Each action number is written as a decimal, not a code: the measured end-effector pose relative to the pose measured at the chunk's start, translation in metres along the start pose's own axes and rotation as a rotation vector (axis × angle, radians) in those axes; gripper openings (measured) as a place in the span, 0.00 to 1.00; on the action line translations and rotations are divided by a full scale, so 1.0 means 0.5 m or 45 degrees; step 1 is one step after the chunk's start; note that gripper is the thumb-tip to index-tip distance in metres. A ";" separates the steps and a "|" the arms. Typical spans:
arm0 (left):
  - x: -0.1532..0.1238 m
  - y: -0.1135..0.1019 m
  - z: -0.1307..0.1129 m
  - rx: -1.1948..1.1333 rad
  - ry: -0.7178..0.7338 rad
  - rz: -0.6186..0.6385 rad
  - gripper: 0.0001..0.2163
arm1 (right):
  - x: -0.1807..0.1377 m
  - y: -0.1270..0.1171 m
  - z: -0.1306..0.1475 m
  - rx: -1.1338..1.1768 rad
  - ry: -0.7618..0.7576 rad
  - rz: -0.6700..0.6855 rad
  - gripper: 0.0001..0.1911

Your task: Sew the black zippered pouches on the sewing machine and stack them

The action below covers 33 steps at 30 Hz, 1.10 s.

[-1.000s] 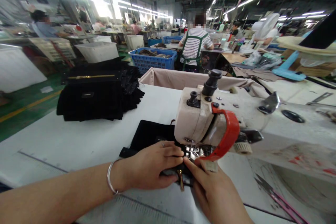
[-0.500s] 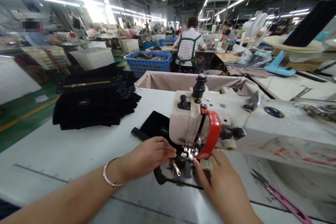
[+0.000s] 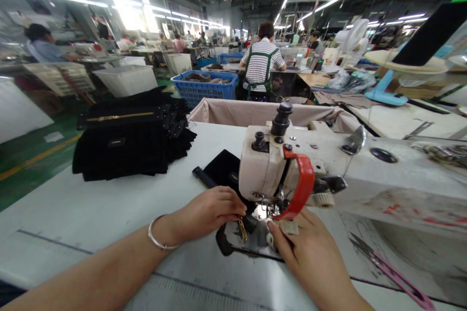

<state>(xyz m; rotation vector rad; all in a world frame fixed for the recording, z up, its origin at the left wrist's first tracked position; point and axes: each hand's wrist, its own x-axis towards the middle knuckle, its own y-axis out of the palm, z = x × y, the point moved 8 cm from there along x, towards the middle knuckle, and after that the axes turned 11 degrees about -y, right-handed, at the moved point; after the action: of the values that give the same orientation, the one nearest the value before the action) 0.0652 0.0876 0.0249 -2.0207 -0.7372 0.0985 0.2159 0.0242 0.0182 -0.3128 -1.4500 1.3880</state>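
Note:
My left hand is closed in a pinch on the edge of a black fabric panel, just left of the presser foot. From that panel a gold zipper pull hangs by my fingertips, and a small label plate shows farther up. The sewing machine stands over the panel's right end and hides part of it. My right hand rests at the right of the needle area, thumb stretched out and apart from the fingers, which are partly behind the red guard. I see nothing held in it.
A stack of black panels lies at the left on the white table. Pink-handled snips lie at the right. Behind the machine is a fabric-lined bin; beyond it are a blue basket and a person seated facing away.
The black panel and my left hand have shifted slightly right and nearer in view, as the machine also appears farther right. The zipper pull now hangs more upright.

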 end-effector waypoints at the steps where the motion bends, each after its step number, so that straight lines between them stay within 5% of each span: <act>1: 0.001 0.000 0.001 -0.018 -0.008 0.020 0.08 | 0.000 -0.001 0.003 0.009 -0.007 -0.018 0.05; 15: -0.006 0.039 -0.045 0.151 -0.049 -0.137 0.07 | -0.016 0.029 0.027 0.154 -0.094 -0.069 0.09; 33: 0.029 0.025 -0.009 0.088 -0.176 -0.222 0.04 | -0.027 0.079 -0.018 -0.075 -0.023 0.095 0.14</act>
<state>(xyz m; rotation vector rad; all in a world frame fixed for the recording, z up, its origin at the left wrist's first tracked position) 0.0844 0.0870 0.0203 -1.8893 -0.9816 0.1612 0.2108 0.0306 -0.0235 -0.3967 -1.5094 1.4125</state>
